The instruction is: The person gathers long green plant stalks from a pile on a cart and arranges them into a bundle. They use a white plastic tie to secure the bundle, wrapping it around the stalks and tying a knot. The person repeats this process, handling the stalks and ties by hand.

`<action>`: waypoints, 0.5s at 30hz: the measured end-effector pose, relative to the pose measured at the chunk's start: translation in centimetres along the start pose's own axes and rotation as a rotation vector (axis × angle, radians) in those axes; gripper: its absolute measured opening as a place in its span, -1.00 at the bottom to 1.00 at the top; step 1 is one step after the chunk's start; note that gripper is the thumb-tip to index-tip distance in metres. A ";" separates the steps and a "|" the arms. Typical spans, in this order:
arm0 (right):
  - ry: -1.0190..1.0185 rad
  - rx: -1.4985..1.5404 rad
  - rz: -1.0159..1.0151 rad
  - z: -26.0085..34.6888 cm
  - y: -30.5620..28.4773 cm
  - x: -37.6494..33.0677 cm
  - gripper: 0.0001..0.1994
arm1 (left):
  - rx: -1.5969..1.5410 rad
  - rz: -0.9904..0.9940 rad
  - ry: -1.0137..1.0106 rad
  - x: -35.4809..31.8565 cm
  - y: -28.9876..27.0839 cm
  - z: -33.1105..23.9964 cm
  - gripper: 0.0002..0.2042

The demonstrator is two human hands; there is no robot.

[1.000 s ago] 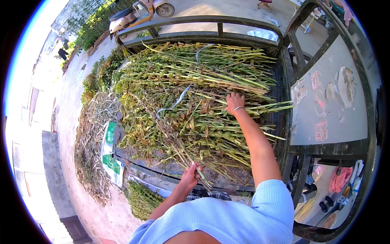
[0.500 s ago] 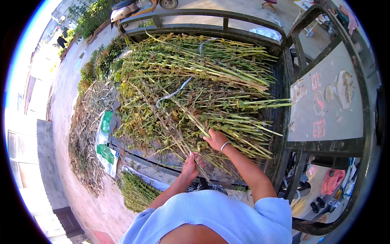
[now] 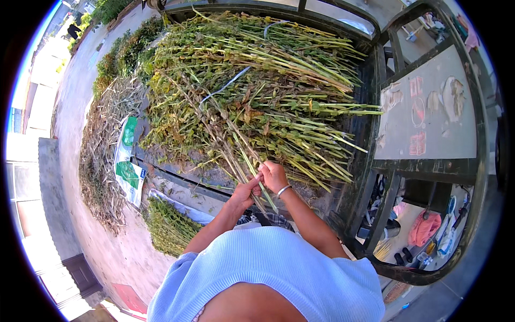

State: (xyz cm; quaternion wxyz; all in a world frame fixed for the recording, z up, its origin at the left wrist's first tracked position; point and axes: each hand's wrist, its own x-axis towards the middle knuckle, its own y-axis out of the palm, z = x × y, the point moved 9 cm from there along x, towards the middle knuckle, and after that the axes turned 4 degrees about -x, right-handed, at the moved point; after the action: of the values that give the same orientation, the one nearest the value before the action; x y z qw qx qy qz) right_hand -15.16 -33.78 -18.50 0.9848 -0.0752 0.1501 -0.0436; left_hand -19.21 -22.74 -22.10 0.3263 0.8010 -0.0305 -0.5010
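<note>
My left hand [image 3: 245,192] is closed around the lower ends of several dry plant stalks [image 3: 227,140], whose leafy tops reach away across the pile. Right beside it, my right hand [image 3: 274,176], with a silvery bangle at the wrist, closes on the same stalks, and the two hands touch. Beneath and beyond lies a thick heap of cut green and brown plants [image 3: 300,121], stems toward the right. A pale strip [image 3: 225,86] loops over the heap; a second pale strip [image 3: 272,26] crosses it farther back.
The heap lies in a dark metal truck bed with a rail frame [image 3: 424,170] and grey panel [image 3: 429,107] at right. On the ground at left are dry stalks [image 3: 104,155], a green-and-white sack [image 3: 129,161] and a green plant bundle [image 3: 170,228]. A pink cloth [image 3: 424,228] lies at lower right.
My right hand has moved down and left to meet my left hand, bringing its stalks together with those in the left. The whole view has shifted, so the heap sits higher.
</note>
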 end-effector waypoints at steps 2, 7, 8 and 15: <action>0.134 0.279 0.041 -0.9 -0.1 -1.9 -0.76 | -0.016 0.042 -0.004 0.4 -1.2 0.4 -0.89; -0.365 -0.347 -0.232 2.8 -1.5 -6.9 -0.79 | 0.017 -0.042 0.096 0.7 -2.6 0.3 -0.87; -0.245 -0.379 -0.157 1.7 -1.1 -7.4 -0.79 | 0.023 -0.028 0.109 0.6 -2.3 0.3 -0.86; -0.188 -0.429 -0.145 0.8 1.2 -8.9 -0.83 | 0.130 0.008 0.116 -0.3 -1.0 0.4 -0.81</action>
State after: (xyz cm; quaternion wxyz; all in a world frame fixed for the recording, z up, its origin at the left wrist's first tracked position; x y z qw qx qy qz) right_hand -23.33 -31.52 -15.31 0.9503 -0.2969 0.0576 -0.0740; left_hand -19.97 -22.00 -22.53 0.2771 0.8479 -0.0473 -0.4495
